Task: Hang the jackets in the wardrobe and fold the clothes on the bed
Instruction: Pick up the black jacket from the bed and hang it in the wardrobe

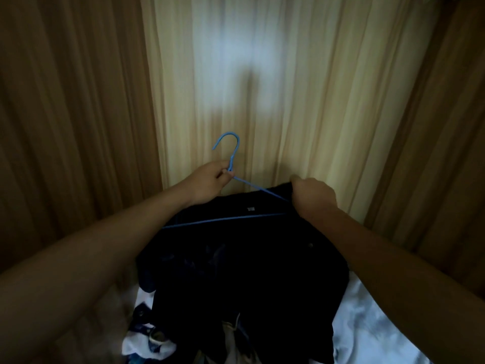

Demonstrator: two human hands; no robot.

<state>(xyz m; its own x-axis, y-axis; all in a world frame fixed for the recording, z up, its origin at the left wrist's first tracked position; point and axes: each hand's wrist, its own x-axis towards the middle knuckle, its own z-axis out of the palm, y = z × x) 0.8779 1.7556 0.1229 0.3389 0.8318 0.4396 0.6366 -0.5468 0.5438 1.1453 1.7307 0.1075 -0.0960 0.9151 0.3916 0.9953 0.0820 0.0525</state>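
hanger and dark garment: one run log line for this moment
step: fitting dark garment onto blue hanger | left hand: pinches hanger neck | right hand: grips garment shoulder | not yet hung

bed [380, 329]: pale sheet | on it: heap of clothes [147, 342]

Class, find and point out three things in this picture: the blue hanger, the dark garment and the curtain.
blue hanger [223, 220], head view, on its lower bar.
dark garment [249, 271], head view, on the middle of its body.
curtain [262, 88], head view, on its lit middle folds.
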